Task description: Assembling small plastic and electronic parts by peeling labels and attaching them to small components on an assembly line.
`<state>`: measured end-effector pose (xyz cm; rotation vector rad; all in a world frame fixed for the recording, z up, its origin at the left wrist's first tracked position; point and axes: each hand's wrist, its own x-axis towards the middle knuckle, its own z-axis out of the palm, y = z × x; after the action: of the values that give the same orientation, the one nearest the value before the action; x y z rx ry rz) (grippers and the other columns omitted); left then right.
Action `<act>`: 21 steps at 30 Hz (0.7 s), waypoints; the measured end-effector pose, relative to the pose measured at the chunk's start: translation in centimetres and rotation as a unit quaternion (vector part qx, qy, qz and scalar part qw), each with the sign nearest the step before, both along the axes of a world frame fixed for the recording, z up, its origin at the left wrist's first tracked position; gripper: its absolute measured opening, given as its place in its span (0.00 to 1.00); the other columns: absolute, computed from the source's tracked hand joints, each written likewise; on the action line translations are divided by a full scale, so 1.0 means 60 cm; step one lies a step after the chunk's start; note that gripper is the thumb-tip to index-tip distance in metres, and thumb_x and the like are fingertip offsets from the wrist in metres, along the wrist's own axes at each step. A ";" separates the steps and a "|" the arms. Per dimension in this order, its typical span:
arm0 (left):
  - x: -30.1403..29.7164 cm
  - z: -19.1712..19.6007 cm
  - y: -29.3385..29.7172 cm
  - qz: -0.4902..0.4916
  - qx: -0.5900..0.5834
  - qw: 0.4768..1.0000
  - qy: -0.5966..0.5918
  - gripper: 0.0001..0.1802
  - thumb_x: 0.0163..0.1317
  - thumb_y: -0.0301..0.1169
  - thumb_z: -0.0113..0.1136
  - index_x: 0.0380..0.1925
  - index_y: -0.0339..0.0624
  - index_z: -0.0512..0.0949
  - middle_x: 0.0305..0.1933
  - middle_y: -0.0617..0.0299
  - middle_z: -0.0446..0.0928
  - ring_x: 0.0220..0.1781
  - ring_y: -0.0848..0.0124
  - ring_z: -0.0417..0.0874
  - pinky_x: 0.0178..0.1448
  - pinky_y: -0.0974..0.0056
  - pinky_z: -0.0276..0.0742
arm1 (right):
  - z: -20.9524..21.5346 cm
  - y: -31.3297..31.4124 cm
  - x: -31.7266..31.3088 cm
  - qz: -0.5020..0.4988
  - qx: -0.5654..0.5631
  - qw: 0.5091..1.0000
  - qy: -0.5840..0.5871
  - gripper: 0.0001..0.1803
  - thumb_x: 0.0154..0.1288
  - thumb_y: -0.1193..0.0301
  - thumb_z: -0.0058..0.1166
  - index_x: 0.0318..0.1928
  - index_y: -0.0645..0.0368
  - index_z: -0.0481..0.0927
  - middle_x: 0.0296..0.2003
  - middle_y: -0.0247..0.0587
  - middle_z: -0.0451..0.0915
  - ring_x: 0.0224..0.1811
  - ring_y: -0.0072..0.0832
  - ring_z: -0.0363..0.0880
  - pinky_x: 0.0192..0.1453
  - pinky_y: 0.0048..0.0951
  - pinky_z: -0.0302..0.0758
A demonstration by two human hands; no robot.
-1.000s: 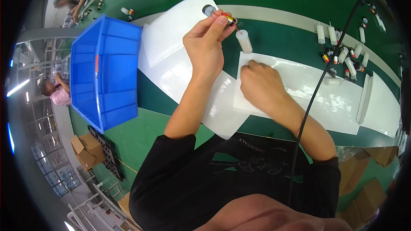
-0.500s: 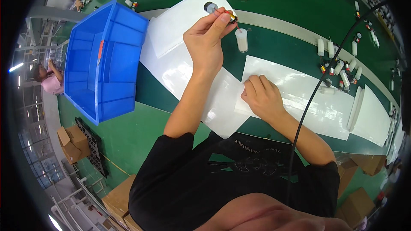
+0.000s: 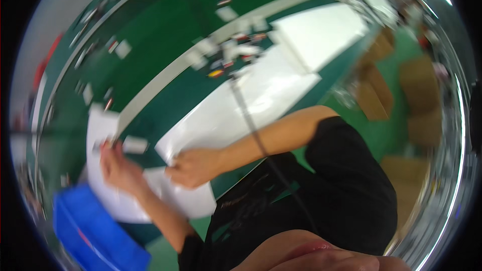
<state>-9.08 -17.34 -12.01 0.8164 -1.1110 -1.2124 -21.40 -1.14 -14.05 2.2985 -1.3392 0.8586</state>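
The picture is smeared by motion. My left hand (image 3: 120,170) is raised at the left, fingertips pinched on a small wired assembly whose details blur. Its white cylinder (image 3: 135,144) sticks out just to the right of those fingers. Under this hand lies a glossy white sheet (image 3: 100,125). My right hand (image 3: 195,168) is curled into a loose fist against the near end of a second long white sheet (image 3: 226,105). Whatever its fingers may enclose is hidden.
Several white cylinders with small wired parts (image 3: 231,50) lie heaped beyond the long sheet. More are scattered over the green surface (image 3: 160,30). A blue bin (image 3: 95,231) stands at lower left, cardboard boxes (image 3: 374,90) at right. A dark cable (image 3: 246,115) crosses the view.
The whole view has swung round to the right, so bin and hands now appear lower left. The left hand keeps its pinch on the wired assembly; the right stays curled at the sheet.
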 end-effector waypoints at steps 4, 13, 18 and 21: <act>-0.027 0.046 0.031 0.011 0.025 0.999 -0.020 0.18 0.67 0.29 0.55 0.48 0.21 0.73 0.50 0.46 0.77 0.50 0.60 0.80 0.59 0.61 0.77 | 0.008 0.018 -0.031 0.011 -0.027 0.999 -0.033 0.06 0.50 0.67 0.55 0.24 0.53 0.73 0.25 0.34 0.67 0.26 0.28 0.70 0.24 0.29 0.67; -0.049 0.018 0.051 -0.150 0.102 0.983 -0.005 0.15 0.67 0.28 0.56 0.48 0.25 0.74 0.47 0.50 0.78 0.49 0.65 0.81 0.55 0.68 0.79 | 0.084 -0.014 -0.117 0.010 0.012 0.889 -0.458 0.10 0.45 0.77 0.61 0.28 0.54 0.74 0.30 0.31 0.76 0.34 0.35 0.75 0.36 0.34 0.71; -0.059 -0.001 0.061 -0.203 0.159 0.966 0.023 0.21 0.66 0.26 0.54 0.54 0.20 0.68 0.50 0.43 0.77 0.53 0.54 0.80 0.60 0.57 0.77 | 0.093 -0.027 -0.170 -0.014 -0.011 0.867 -0.498 0.09 0.46 0.73 0.68 0.27 0.55 0.80 0.31 0.36 0.78 0.38 0.32 0.75 0.44 0.32 0.72; -0.054 0.006 0.063 -0.265 0.212 0.934 0.113 0.18 0.64 0.26 0.57 0.50 0.23 0.73 0.48 0.43 0.78 0.51 0.53 0.81 0.58 0.57 0.79 | 0.090 -0.018 -0.170 -0.017 0.099 0.792 -0.602 0.09 0.51 0.77 0.68 0.34 0.61 0.82 0.31 0.33 0.82 0.33 0.19 0.79 0.40 0.21 0.76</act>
<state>-12.30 -13.58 -11.64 0.6851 -0.9148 -1.9974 -31.59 -2.22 -8.66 1.7262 -1.9186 2.4968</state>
